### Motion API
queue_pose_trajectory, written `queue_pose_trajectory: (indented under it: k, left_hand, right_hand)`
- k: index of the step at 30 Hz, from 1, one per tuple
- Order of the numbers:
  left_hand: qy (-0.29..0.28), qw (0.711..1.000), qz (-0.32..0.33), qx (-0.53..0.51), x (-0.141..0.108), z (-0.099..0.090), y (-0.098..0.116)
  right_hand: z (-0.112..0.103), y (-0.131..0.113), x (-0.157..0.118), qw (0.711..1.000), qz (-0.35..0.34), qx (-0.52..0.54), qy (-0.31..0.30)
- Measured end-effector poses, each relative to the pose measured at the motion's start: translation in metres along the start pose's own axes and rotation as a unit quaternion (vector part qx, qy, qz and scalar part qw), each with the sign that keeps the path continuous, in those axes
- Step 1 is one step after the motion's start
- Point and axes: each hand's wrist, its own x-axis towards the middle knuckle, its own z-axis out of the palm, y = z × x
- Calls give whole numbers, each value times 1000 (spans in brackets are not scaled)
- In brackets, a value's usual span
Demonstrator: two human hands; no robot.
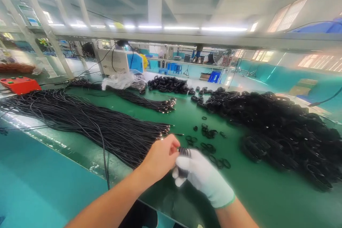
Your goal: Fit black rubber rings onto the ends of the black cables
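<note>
In the head view, a small coil of black cable (184, 152) is gripped in my right hand (204, 174), which wears a white glove. The gloved fingers wrap round the coil, hiding part of it. My bare left hand (160, 156) meets the coil's near-left end, thumb and fingers pinched together. What sits between those fingertips is hidden. Left of my hands lies a thick bundle of straight black cables (107, 124) with metal-tipped ends. Several loose black rings (210, 148) are scattered just beyond the glove.
A big heap of black coiled cables (267, 121) covers the right of the green table (171, 119). A second cable bundle (149, 102), clear plastic bags (120, 80) and a smaller coil pile (169, 84) lie farther back. A red control box (21, 84) stands far left.
</note>
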Motion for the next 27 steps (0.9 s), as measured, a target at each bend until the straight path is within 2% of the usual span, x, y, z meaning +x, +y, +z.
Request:
queue_pose_trajectory:
  k: [2, 4, 7, 9, 11, 14, 17, 22, 27]
  left_hand:
    - [10, 998, 45, 51, -9, 1, 0]
    - [-8, 990, 101, 98, -18, 6, -4]
    - [-18, 977, 160, 138, -26, 12, -11]
    - [-31, 981, 155, 113, -25, 10, -13]
    - [-47, 991, 118, 49, -20, 2, -12]
    - [-23, 998, 56, -14, -11, -8, -7]
    - [3, 999, 41, 26, -6, -7, -4]
    - [54, 992, 53, 102, -6, 6, -9]
    - [61, 988, 83, 117, -5, 14, -18]
  right_hand:
    - [-1, 3, 2, 999, -10, 45, 8]
    - [0, 5, 4, 996, -40, 78, -9]
    - [0, 6, 4, 993, -79, 76, -35]
    - [-1, 5, 2, 995, -60, 72, -34]
    - [-2, 2, -1, 997, -10, 72, -34]
    - [0, -2, -4, 996, 54, 54, -41]
    - [5, -3, -5, 996, 65, 33, -47]
    - [7, 1, -2, 997, 64, 16, -36]
    - [11, 5, 1, 997, 71, 7, -8]
